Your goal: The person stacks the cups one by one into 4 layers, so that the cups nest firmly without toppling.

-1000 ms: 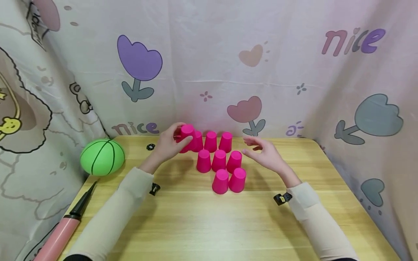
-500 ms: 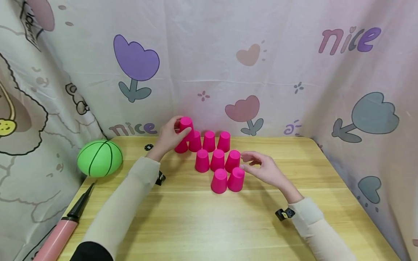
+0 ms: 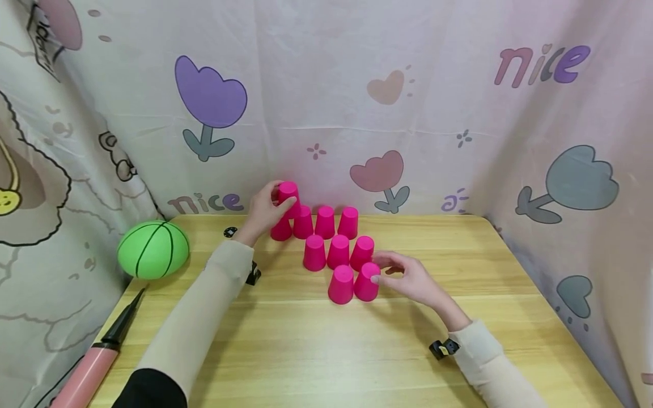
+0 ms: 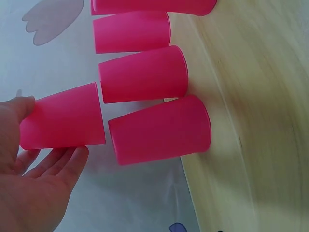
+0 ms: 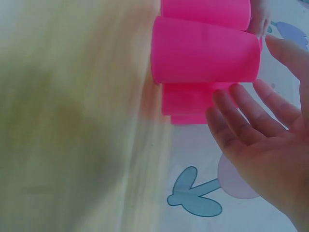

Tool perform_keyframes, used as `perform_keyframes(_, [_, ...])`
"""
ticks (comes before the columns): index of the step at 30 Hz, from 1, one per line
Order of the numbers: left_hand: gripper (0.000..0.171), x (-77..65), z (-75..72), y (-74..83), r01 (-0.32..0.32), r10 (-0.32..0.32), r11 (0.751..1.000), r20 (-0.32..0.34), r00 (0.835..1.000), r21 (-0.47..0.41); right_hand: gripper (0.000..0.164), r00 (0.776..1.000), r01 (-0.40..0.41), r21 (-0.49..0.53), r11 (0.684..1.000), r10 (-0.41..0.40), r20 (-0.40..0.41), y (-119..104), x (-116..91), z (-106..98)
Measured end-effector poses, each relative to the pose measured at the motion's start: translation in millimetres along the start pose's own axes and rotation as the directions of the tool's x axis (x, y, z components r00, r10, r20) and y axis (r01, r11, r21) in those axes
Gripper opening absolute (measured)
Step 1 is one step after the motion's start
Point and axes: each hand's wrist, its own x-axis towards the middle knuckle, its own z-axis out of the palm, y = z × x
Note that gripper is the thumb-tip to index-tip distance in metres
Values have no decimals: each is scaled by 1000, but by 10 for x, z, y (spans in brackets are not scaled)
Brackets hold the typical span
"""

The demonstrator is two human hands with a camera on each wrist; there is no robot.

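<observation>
My left hand [image 3: 264, 211] grips an upside-down pink plastic cup [image 3: 288, 195] between thumb and fingers. That cup is just above the two leftmost cups of the back row; the left wrist view shows its rim close over their bases, near the join between them. Below it stand the end cup [image 4: 161, 130] and its neighbour [image 4: 145, 75]. Relaxed and slightly bent, the fingers of my right hand [image 3: 414, 279] are beside the right cup [image 3: 367, 283] of the front pair. In the right wrist view this hand holds nothing, its palm turned toward the cup [image 5: 205, 50].
Three cups form a middle row [image 3: 339, 253], and another front cup [image 3: 340, 285] is left of the right one. A green ball [image 3: 153, 249] and a pink hand pump [image 3: 94, 362] lie at the table's left. A printed curtain [image 3: 306, 85] hangs behind the wooden table [image 3: 326, 351].
My left hand has lifted its cup from in front of the back row to above its left end. The right hand has come forward from beside the back row to the front pair.
</observation>
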Motion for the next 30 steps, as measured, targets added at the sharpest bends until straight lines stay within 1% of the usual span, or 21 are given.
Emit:
perform_keyframes(8, [61, 45, 2, -17, 49, -49, 999, -5, 999, 11, 53, 1000, 2, 17, 1000, -3, 21, 62, -23, 60])
perform_keyframes(16, [60, 85, 17, -25, 38, -37, 999, -8, 999, 19, 54, 1000, 6, -3, 1000, -6, 22, 87, -21, 85])
perform_keyframes(24, [60, 101, 27, -21, 48, -47, 999, -10, 999, 20, 54, 999, 1, -36, 999, 0, 33, 97, 5, 107])
perform_keyframes(30, [61, 105, 36, -23, 63, -63, 998, -5, 998, 16, 53, 999, 16, -42, 999, -14, 40, 85, 15, 126])
